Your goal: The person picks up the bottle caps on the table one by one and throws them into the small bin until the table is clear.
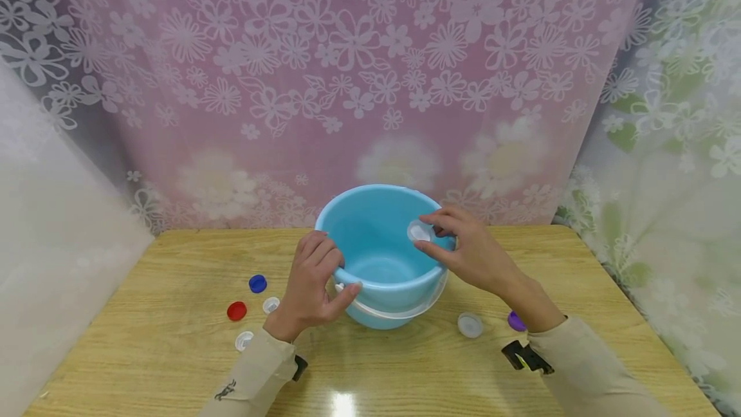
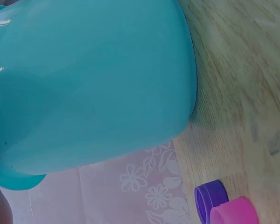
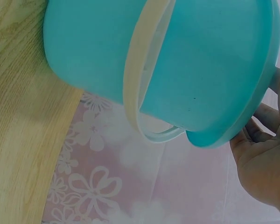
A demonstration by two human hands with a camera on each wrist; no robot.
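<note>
A light blue bucket [image 1: 376, 301] stands on the wooden table, its white handle [image 3: 135, 79] hanging down along the side. My left hand [image 1: 312, 278] grips the bucket's rim at the left, fingers over the edge and thumb on the outside. Over the right part of the opening, my right hand [image 1: 469, 246] pinches a whitish translucent cap [image 1: 419, 231] between thumb and fingers. In the right wrist view the same hand [image 3: 266, 149] is close to the rim, and the cap is hidden there. The bucket's wall fills most of the left wrist view.
Left of the bucket lie a blue cap [image 1: 257, 284], a red cap [image 1: 236, 311] and two white caps, one nearer [image 1: 244, 340] and one farther [image 1: 271, 305]. To the right are a translucent cap [image 1: 469, 325] and a purple cap [image 1: 517, 321]. A flowered pink curtain [image 1: 370, 82] hangs behind the table.
</note>
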